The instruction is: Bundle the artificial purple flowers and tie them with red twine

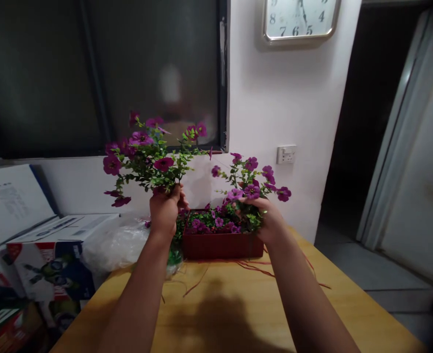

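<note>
- Where the table (180,321) nears the wall, towards its far edge, we have the red box (222,246), filled with purple flowers (219,223); we hold two more bunches above it.
- Our left hand (165,211) pinches the stems of the left bunch (154,159) between thumb and fingers, over the box's left end, the blooms fanning out past that corner.
- Our right hand (270,215) curls around the lower part of the right bunch (252,191), by the box's right end; leaves hide some fingertips, so we cannot tell how firmly it presses.
- We judge both bunches light, since one hand seems ample for each.
- Their stems look wiry and probably springy; the petals look thin and soft, and may crease or come loose if we squeeze them.
- We do best to hold low, where the stems gather, and spare the flower heads.
- Slipping seems a small worry; sprigs snagging on each other seems likelier.
- Red strings (255,269) lie before the box and towards the table's right edge, and could catch trailing leaves; a clear plastic bag (115,242) sits by the left edge.
</note>
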Available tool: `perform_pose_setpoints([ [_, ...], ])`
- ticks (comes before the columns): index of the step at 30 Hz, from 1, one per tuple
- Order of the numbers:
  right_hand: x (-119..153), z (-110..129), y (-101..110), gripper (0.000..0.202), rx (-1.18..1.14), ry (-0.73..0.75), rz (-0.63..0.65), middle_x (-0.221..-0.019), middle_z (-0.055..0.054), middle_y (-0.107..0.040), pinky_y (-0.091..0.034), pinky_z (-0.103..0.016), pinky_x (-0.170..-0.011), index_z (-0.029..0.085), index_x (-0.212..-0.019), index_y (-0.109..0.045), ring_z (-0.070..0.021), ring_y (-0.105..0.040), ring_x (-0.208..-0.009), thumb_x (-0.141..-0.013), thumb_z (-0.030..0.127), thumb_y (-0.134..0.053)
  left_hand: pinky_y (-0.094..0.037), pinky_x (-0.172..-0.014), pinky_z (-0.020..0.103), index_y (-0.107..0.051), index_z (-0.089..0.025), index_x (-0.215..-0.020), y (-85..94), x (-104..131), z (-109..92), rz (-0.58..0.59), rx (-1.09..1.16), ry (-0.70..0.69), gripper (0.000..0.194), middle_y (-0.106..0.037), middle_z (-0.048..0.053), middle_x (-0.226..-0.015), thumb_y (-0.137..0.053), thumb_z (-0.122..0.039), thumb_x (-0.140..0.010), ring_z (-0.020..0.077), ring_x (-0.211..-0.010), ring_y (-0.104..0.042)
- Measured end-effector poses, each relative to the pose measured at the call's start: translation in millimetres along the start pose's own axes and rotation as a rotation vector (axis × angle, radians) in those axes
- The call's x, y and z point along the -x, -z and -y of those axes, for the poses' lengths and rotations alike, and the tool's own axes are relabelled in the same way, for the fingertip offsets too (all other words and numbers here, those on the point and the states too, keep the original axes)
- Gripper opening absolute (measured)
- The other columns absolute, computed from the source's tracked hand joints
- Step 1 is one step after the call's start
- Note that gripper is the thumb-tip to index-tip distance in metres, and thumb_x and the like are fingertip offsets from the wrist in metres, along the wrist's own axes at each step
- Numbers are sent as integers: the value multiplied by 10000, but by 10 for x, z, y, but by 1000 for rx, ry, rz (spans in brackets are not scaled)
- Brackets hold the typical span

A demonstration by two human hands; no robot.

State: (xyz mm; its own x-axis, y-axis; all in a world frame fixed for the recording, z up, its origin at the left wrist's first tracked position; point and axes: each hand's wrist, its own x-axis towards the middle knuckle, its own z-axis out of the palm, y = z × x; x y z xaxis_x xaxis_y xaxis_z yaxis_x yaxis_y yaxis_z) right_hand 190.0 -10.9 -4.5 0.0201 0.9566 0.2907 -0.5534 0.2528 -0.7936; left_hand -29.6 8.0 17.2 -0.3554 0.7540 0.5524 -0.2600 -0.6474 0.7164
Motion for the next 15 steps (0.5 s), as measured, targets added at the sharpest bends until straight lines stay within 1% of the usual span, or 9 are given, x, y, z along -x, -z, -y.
perform_pose_setpoints([
  [4,-53,-19,1,61,-96,-69,41,-682,-35,-695,-540,-291,-539,213,-595,-629,-173,-609,-597,-558,207,-677,-416,-424,194,-676,-121,-829,-23,47,-18,74,84,69,322,-581,-25,-659,-824,-328,-633,65,-480,-508],
  [8,-39,-24,-59,113,-174,-81,52,-715,-49,-694,-556,-273,-585,190,-645,-651,-157,-608,-618,-533,193,-644,-439,-434,211,-685,-120,-815,-89,124,71,211,92,150,325,-599,-11,-675,-834,-356,-649,80,-497,-534],
  [12,-47,-63,-91,181,-211,-47,28,-748,-53,-712,-582,-257,-681,171,-700,-674,-164,-654,-709,-519,178,-675,-456,-440,224,-697,-114,-835,-160,200,190,312,55,225,339,-618,7,-692,-817,-388,-676,95,-511,-555],
  [15,-96,-128,-77,165,-179,32,10,-763,-53,-725,-602,-298,-745,190,-710,-668,-184,-678,-745,-547,212,-687,-469,-451,230,-697,-118,-836,-211,263,230,352,-7,279,346,-628,15,-705,-799,-413,-687,100,-510,-560],
])
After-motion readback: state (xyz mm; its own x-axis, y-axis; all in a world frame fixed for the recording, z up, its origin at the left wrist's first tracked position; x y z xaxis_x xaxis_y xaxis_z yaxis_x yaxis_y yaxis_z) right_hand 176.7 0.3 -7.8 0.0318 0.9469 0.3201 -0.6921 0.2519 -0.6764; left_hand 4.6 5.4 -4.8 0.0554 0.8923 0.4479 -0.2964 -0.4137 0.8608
